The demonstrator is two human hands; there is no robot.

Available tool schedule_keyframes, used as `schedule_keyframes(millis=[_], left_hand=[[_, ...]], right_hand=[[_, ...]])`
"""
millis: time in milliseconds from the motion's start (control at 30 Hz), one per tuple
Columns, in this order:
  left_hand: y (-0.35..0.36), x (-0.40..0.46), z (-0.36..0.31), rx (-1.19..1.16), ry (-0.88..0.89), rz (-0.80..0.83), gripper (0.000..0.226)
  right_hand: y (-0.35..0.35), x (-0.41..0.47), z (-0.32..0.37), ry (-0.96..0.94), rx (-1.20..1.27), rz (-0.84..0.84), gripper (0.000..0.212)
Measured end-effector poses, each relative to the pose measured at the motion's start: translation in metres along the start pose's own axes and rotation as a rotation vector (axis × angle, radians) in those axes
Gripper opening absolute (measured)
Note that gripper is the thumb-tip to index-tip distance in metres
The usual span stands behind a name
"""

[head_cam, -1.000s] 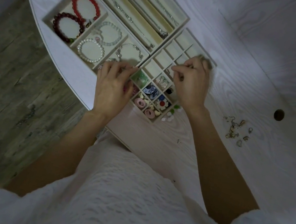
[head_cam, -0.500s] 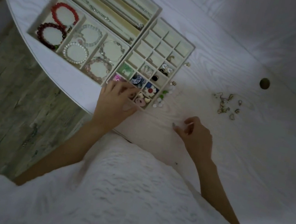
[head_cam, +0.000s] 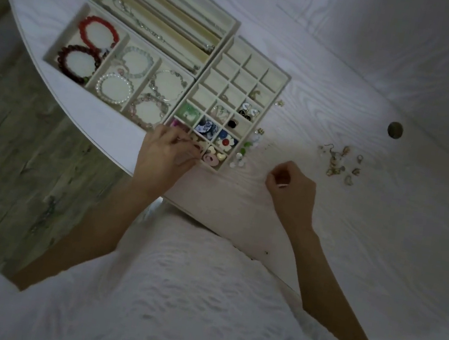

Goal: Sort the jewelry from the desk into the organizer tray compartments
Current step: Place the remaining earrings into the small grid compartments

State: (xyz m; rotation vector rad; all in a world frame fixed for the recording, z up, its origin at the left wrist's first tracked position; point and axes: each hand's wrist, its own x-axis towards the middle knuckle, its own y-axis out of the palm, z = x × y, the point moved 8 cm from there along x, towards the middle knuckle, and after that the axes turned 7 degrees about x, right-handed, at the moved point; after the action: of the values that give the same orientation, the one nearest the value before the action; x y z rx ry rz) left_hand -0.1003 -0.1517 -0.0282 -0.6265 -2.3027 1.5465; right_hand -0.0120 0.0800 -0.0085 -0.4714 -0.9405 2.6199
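My left hand point(head_cam: 167, 155) rests on the tray point(head_cam: 286, 80) corner, steadying it. My right hand point(head_cam: 292, 188) curls on the desk point(head_cam: 354, 234); what it holds, I cannot tell. I'd reach slowly for the loose earrings point(head_cam: 337, 162) well right of it.

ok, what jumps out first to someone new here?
The cream organizer trays at the desk's far left: bright bracelets, red and dark red, sit in the big compartments. Colourful earrings fill the near cells of the small-grid tray, where the left hand rests. A loose jewelry pile lies right of the curled right hand.
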Motion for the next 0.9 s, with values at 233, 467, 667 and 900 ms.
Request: schedule_keyframes(millis=[233,467,667,900], left_hand=[[-0.005,-0.005,0.005,-0.057,-0.034,-0.091,0.026],[-0.011,-0.009,0.005,-0.096,-0.053,-0.165,0.026],[-0.008,-0.011,0.008,-0.110,-0.101,-0.153,0.027],[-0.012,-0.008,0.005,-0.096,-0.080,-0.132,0.028]], right_hand=[[0.015,0.084,0.068,-0.125,0.070,0.097,0.014],[0.066,0.126,0.100,-0.251,-0.220,0.310,0.021],[0.079,0.128,0.110,-0.307,-0.452,0.398,0.016],[0.079,0.136,0.106,-0.285,-0.479,0.427,0.018]])
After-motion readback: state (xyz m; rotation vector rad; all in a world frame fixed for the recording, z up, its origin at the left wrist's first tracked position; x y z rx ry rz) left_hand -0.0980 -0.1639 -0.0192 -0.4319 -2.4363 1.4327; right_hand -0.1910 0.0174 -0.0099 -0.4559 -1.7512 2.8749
